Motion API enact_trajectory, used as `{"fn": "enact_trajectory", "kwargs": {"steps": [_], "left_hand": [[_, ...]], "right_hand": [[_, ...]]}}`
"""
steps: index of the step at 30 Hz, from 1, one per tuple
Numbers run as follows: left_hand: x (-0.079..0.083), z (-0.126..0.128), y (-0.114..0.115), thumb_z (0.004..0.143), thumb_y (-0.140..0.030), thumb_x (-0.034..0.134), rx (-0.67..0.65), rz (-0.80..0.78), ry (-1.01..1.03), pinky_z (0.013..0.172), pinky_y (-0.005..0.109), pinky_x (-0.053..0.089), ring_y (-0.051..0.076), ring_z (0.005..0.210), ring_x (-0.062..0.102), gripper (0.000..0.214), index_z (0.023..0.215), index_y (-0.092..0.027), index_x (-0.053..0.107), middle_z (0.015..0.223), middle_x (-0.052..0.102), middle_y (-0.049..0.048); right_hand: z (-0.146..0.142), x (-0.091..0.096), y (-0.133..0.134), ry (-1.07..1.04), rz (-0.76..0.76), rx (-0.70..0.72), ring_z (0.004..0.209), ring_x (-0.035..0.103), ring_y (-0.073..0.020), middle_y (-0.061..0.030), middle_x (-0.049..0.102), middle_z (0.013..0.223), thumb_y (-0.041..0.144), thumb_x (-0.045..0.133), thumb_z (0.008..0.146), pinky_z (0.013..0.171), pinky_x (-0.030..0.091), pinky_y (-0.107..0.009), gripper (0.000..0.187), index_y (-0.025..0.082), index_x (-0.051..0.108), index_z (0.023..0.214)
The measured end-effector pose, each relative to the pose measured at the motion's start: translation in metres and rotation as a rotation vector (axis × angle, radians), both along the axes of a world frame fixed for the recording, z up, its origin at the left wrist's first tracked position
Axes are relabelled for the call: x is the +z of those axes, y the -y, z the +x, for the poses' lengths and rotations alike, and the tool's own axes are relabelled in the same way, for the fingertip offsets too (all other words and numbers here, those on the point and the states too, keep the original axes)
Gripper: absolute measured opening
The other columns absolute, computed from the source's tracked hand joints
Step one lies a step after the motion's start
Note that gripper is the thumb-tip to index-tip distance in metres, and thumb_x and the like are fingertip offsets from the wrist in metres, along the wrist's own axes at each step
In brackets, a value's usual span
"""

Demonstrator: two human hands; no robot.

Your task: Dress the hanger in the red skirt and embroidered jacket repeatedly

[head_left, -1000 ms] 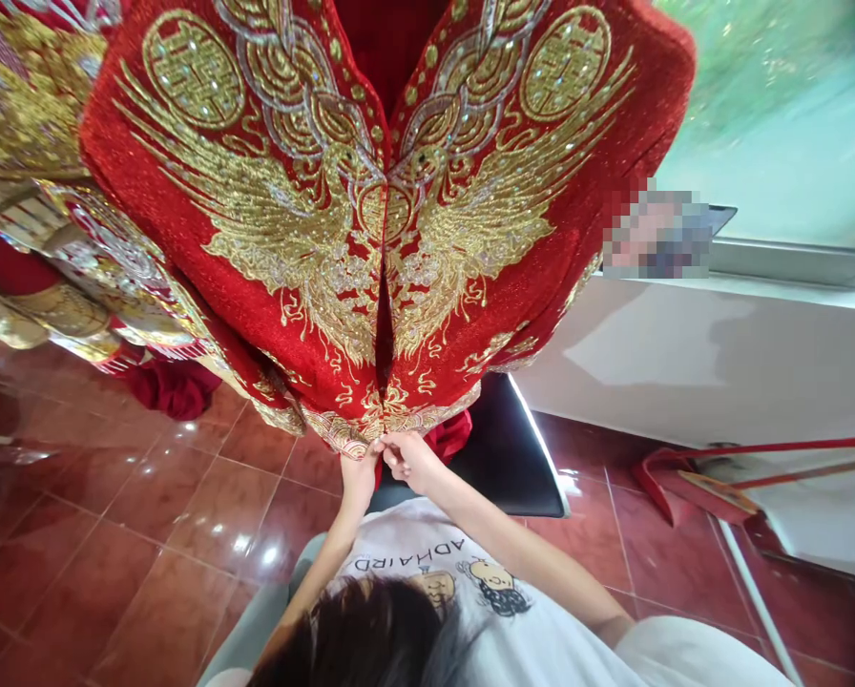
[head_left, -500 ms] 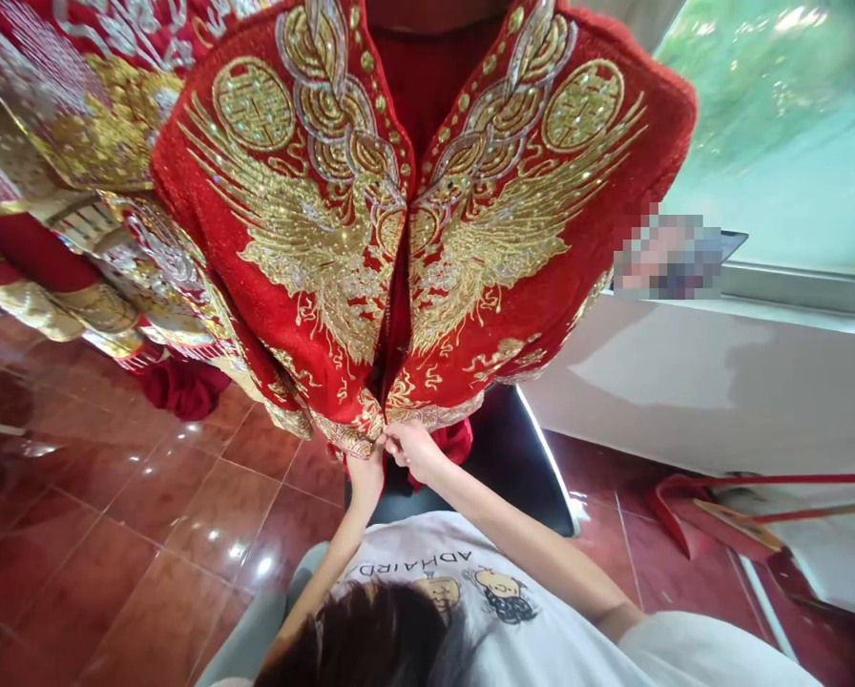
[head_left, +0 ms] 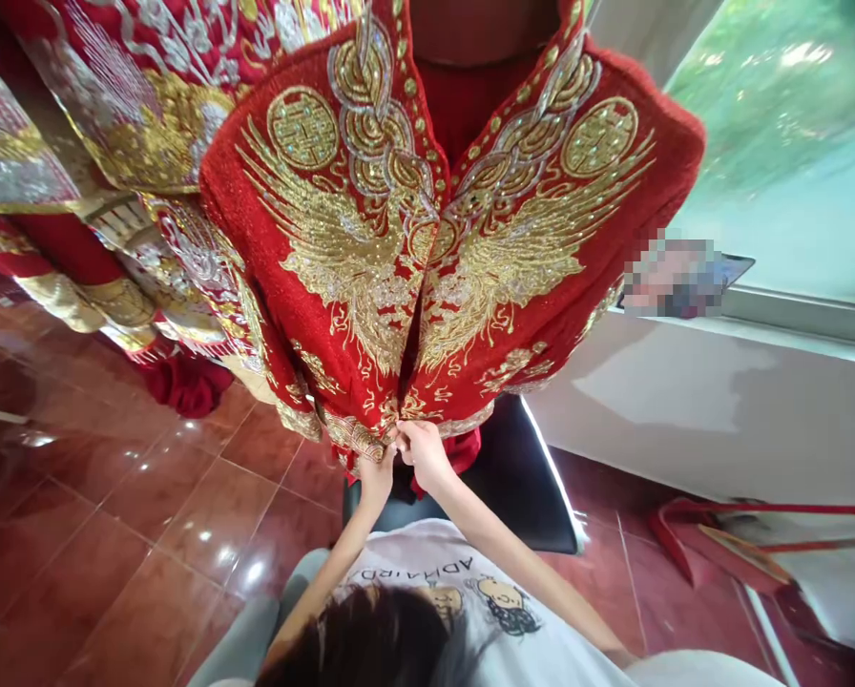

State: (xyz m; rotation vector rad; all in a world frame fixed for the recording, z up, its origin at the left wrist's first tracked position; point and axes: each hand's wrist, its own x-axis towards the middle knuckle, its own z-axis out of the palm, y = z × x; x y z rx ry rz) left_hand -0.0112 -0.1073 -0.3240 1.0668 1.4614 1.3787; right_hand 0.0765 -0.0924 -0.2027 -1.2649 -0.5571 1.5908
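The floor [head_left: 191, 501] here is shiny red tile, and light comes in through a big window [head_left: 792, 172] on the right, above a white wall [head_left: 800, 415]. Other fancy red and gold clothes [head_left: 170, 124] hang close by on the left. In the middle, right in front of the person, is a red jacket [head_left: 463, 277] with a big gold bird sewn on each side. It hangs upright with its front facing the person, so both edges are easy to reach, but I can't see what holds it up. The left hand [head_left: 377, 472] pinches the bottom corner of one side, with some fingers hidden by the gold hem [head_left: 352, 437]. The right hand [head_left: 424, 450] has its fingers curled and pinches the other corner, just beside it. I think they hold it this way to bring the two edges together down there, because a thin dark gap shows higher up. I can't tell if there is a hook between the fingertips. Behind the hands are some bunched red cloth [head_left: 465, 448] and a black seat [head_left: 517, 482].
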Motion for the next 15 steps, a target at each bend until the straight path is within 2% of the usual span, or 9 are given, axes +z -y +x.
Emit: {"fn": "enact_trajectory", "kwargs": {"steps": [2, 5, 7, 10, 12, 15], "left_hand": [[0.001, 0.001, -0.002, 0.068, -0.041, 0.071, -0.018, -0.025, 0.040, 0.086, 0.035, 0.050, 0.022, 0.089, 0.066, 0.030, 0.085, -0.017, 0.067, 0.089, 0.072, 0.0077], [0.000, 0.003, -0.001, 0.065, -0.042, 0.072, -0.060, -0.077, 0.102, 0.068, 0.031, 0.050, 0.017, 0.065, 0.061, 0.027, 0.066, -0.016, 0.062, 0.065, 0.065, 0.0033], [0.000, 0.003, 0.000, 0.065, -0.045, 0.072, -0.090, -0.101, 0.141, 0.054, 0.027, 0.045, 0.013, 0.050, 0.052, 0.033, 0.058, -0.016, 0.058, 0.053, 0.058, 0.0003], [-0.001, 0.005, -0.001, 0.062, -0.051, 0.072, -0.092, -0.108, 0.185, 0.045, 0.025, 0.036, 0.009, 0.041, 0.041, 0.039, 0.056, -0.016, 0.057, 0.047, 0.052, -0.0021], [-0.001, 0.007, -0.004, 0.059, -0.054, 0.074, -0.056, -0.098, 0.203, 0.048, 0.025, 0.040, 0.010, 0.044, 0.046, 0.042, 0.059, -0.016, 0.058, 0.050, 0.054, -0.0018], [-0.002, 0.013, -0.010, 0.054, -0.057, 0.077, 0.004, -0.085, 0.214, 0.057, 0.029, 0.048, 0.015, 0.054, 0.056, 0.045, 0.064, -0.017, 0.059, 0.057, 0.059, 0.0001]], "right_hand": [[0.005, 0.022, -0.003, 0.015, 0.122, -0.064, 0.032, 0.023, -0.0030, 0.0062, 0.037, 0.034, 0.032, 0.057, 0.063, 0.037, 0.012, -0.021, 0.021, 0.015, 0.056, 0.052], [0.014, 0.051, -0.011, -0.033, 0.285, -0.132, 0.033, 0.023, -0.0023, 0.0069, 0.039, 0.037, 0.035, 0.062, 0.067, 0.037, 0.012, -0.019, 0.022, 0.013, 0.060, 0.060], [0.021, 0.064, -0.017, -0.121, 0.236, -0.087, 0.032, 0.020, -0.0016, 0.0079, 0.039, 0.038, 0.032, 0.061, 0.070, 0.036, 0.010, -0.018, 0.020, 0.013, 0.061, 0.065], [0.034, 0.085, -0.029, -0.258, 0.038, 0.075, 0.032, 0.016, -0.0012, 0.0095, 0.034, 0.039, 0.020, 0.052, 0.078, 0.034, 0.011, -0.017, 0.017, 0.012, 0.058, 0.064], [0.046, 0.116, -0.039, -0.300, -0.023, 0.163, 0.032, 0.015, -0.0011, 0.0103, 0.029, 0.039, 0.012, 0.044, 0.081, 0.034, 0.012, -0.016, 0.023, 0.012, 0.055, 0.061], [0.059, 0.185, -0.053, -0.250, 0.086, 0.182, 0.033, 0.014, -0.0016, 0.0107, 0.025, 0.039, 0.009, 0.037, 0.087, 0.033, 0.010, -0.015, 0.031, 0.013, 0.052, 0.060]]}}
